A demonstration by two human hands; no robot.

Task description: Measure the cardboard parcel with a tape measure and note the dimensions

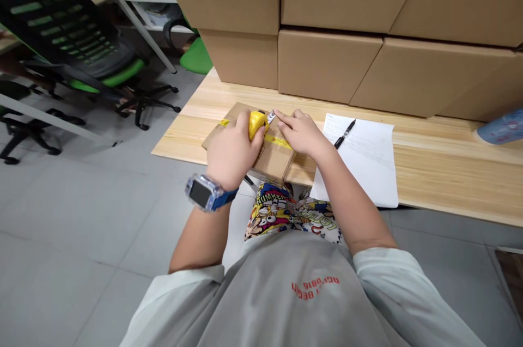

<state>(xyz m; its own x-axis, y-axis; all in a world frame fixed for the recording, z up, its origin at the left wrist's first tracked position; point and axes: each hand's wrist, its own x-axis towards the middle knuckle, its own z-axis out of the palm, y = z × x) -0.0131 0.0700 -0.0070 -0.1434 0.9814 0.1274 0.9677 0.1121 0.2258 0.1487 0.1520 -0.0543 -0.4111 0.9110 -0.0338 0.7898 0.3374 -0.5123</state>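
Tape measure (257, 122) in yellow sits in your left hand (229, 151), your fingers curled around its case with the thumb along the near side. It is over the top of a flat, closed cardboard box (274, 160), and a short length of its white blade (271, 116) sticks out toward your right hand (301, 132). Your right index finger reaches the blade's free end, the thumb just beside it; you cannot tell from this view whether the two pinch the blade or only touch it. Yellow printed packing tape (280, 141) runs across the box top, partly hidden by your left hand. The box lies at the front edge of the wooden surface (425, 140), directly ahead of your patterned shorts (281, 213).

To the right of the box, you have a sheet of paper (359, 167) with handwriting too faint to read, its lower edge reaching past the surface's edge. A black pen (345, 133) rests slantwise on its upper part. Farther right lies a blue patterned cylindrical container (502, 128). Large brown cartons (330, 66) stand stacked along the back. A blue-strapped watch (203, 192) circles your left wrist.
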